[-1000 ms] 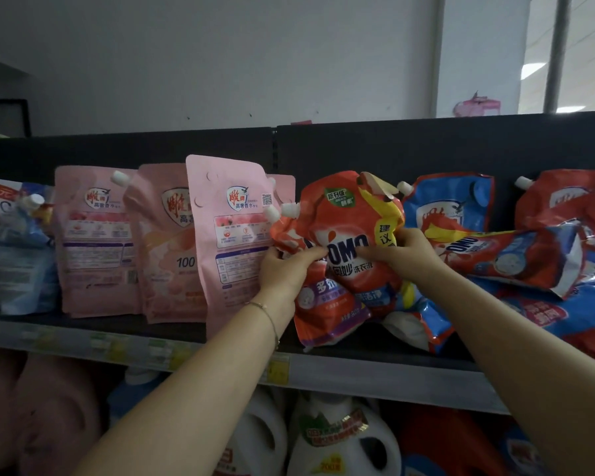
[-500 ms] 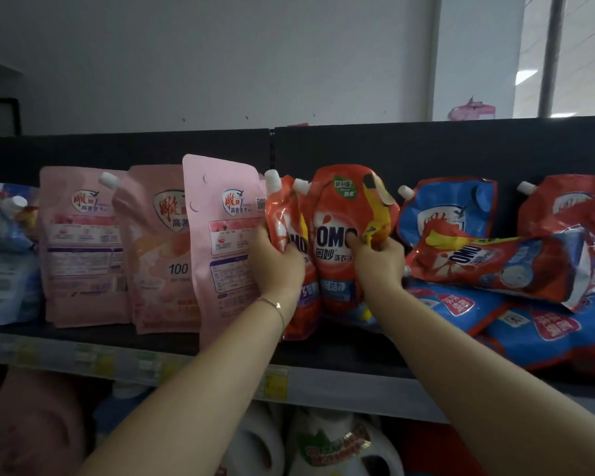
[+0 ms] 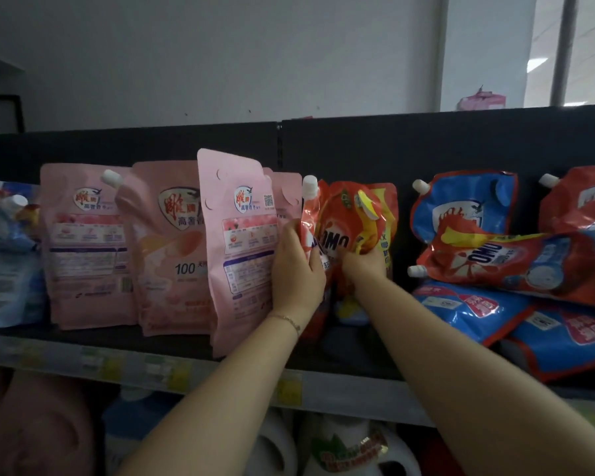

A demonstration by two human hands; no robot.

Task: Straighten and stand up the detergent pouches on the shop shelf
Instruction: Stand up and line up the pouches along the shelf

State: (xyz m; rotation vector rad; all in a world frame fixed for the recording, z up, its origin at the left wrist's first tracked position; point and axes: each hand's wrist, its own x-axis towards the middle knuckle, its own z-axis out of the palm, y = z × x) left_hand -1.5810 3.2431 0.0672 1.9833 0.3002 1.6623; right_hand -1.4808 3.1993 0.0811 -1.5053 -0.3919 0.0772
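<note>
Left hand (image 3: pixel 298 269) grips the narrow red pouch (image 3: pixel 308 218) along its edge, fingers curled round it. Right hand (image 3: pixel 366 264) clutches the lower front of the crumpled OMO pouch (image 3: pixel 349 214). Both pouches stand upright mid-shelf (image 3: pixel 340 352), touching each other, just beside the upright pink pouches (image 3: pixel 241 235). To the right, red and blue pouches (image 3: pixel 516 262) lie toppled in a heap.

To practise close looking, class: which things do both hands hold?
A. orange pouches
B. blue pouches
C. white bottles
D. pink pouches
A: the left hand and right hand both grip the orange pouches, just right of the pink pouches.
</note>
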